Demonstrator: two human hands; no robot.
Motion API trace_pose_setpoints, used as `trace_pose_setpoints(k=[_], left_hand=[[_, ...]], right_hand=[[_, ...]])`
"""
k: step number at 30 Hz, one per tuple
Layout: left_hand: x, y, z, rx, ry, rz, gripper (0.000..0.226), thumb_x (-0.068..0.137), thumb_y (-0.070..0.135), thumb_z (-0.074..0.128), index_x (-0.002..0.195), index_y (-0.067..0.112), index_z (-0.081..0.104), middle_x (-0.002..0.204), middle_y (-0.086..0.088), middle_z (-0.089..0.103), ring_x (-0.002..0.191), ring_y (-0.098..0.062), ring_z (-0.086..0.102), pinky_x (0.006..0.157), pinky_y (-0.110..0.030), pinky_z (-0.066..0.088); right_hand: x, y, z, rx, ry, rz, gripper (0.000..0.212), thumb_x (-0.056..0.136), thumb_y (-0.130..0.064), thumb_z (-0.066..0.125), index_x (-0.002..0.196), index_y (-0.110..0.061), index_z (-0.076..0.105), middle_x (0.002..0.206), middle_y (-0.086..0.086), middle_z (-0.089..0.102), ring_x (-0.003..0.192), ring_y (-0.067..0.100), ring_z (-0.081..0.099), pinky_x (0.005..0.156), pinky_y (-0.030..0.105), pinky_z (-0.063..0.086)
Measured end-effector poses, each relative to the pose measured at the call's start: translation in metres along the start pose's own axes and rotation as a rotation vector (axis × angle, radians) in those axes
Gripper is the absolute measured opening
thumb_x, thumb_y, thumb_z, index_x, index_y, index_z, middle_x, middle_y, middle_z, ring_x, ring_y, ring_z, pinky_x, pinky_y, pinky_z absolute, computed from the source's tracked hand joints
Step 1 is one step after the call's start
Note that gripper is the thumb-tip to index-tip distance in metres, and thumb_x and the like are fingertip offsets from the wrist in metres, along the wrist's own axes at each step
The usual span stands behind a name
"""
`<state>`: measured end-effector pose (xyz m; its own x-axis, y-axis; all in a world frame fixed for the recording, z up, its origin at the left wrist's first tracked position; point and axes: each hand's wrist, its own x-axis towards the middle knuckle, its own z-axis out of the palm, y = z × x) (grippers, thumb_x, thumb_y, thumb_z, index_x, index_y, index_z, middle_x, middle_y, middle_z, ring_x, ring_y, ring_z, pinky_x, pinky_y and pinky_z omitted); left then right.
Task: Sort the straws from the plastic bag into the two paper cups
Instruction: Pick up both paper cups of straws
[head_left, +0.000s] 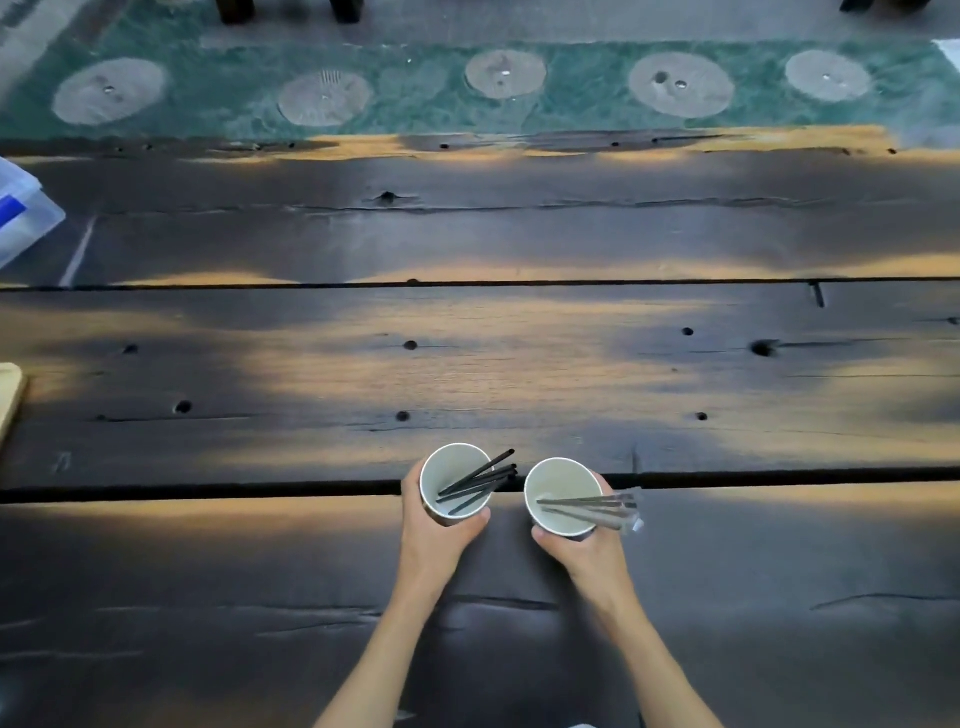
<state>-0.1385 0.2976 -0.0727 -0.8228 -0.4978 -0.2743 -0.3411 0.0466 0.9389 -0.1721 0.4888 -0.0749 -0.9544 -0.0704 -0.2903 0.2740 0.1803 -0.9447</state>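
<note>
Two white paper cups stand side by side on the dark wooden table, near its front edge. The left cup (451, 470) holds several black straws (480, 480) that lean out over its right rim. My left hand (436, 530) is wrapped around this cup from the near side. The right cup (558, 486) holds several clear straws (592, 509) that jut out past its right rim. My right hand (587, 545) grips that cup from below and behind. No plastic bag is in view.
A clear plastic box (23, 213) with a blue mark sits at the far left edge. A pale wooden board (9, 400) pokes in at the left. Beyond the table's far edge lies a green floor with round grey patches (498, 73).
</note>
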Motion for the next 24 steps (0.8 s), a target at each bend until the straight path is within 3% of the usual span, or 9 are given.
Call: trace_pose_setpoints(k=[4, 10, 15, 17, 21, 24], left_hand=[[0.021, 0.010, 0.002, -0.052, 0.011, 0.049, 0.082, 0.062, 0.000, 0.088, 0.126, 0.030, 0.047, 0.124, 0.006, 0.062, 0.113, -0.007, 0.062, 0.092, -0.015, 0.047], [0.097, 0.050, 0.006, -0.123, 0.038, 0.146, 0.085, 0.062, -0.001, 0.088, 0.124, 0.037, 0.044, 0.121, 0.016, 0.060, 0.107, 0.006, 0.060, 0.086, -0.008, 0.046], [0.182, 0.086, 0.016, -0.121, 0.021, 0.238, 0.082, 0.064, 0.000, 0.086, 0.128, 0.029, 0.045, 0.123, 0.013, 0.059, 0.108, 0.004, 0.060, 0.088, -0.011, 0.046], [0.216, 0.095, 0.021, -0.110, 0.004, 0.262, 0.082, 0.065, 0.000, 0.086, 0.132, 0.021, 0.043, 0.124, 0.010, 0.058, 0.109, 0.003, 0.059, 0.090, -0.013, 0.046], [0.285, 0.105, 0.031, -0.108, -0.001, 0.273, 0.082, 0.069, 0.000, 0.086, 0.133, 0.021, 0.040, 0.125, 0.009, 0.056, 0.110, 0.004, 0.057, 0.096, -0.019, 0.047], [0.326, 0.109, 0.040, -0.074, 0.014, 0.290, 0.080, 0.069, 0.003, 0.086, 0.132, 0.020, 0.040, 0.122, 0.014, 0.054, 0.106, 0.013, 0.055, 0.091, -0.011, 0.045]], right_hand=[[0.024, -0.019, 0.004, 0.023, 0.042, -0.060, 0.074, 0.064, -0.011, 0.087, 0.126, -0.031, 0.052, 0.117, -0.020, 0.064, 0.111, 0.004, 0.062, 0.096, 0.019, 0.049], [0.105, -0.068, 0.018, 0.094, 0.051, -0.140, 0.064, 0.064, -0.007, 0.085, 0.120, -0.024, 0.058, 0.110, -0.009, 0.073, 0.101, 0.007, 0.069, 0.085, 0.016, 0.051], [0.190, -0.108, 0.033, 0.133, 0.028, -0.186, 0.058, 0.067, -0.003, 0.084, 0.115, -0.027, 0.063, 0.106, -0.003, 0.074, 0.097, 0.011, 0.070, 0.082, 0.024, 0.055], [0.225, -0.117, 0.039, 0.156, 0.025, -0.192, 0.061, 0.067, -0.002, 0.084, 0.121, -0.018, 0.060, 0.109, 0.001, 0.073, 0.099, 0.013, 0.069, 0.081, 0.024, 0.055], [0.294, -0.127, 0.054, 0.178, 0.029, -0.194, 0.074, 0.069, -0.002, 0.085, 0.132, -0.010, 0.049, 0.122, 0.011, 0.066, 0.108, 0.017, 0.066, 0.088, 0.026, 0.054], [0.336, -0.130, 0.062, 0.199, 0.029, -0.203, 0.079, 0.069, -0.004, 0.085, 0.136, -0.011, 0.044, 0.127, 0.014, 0.063, 0.116, 0.025, 0.062, 0.095, 0.032, 0.054]])
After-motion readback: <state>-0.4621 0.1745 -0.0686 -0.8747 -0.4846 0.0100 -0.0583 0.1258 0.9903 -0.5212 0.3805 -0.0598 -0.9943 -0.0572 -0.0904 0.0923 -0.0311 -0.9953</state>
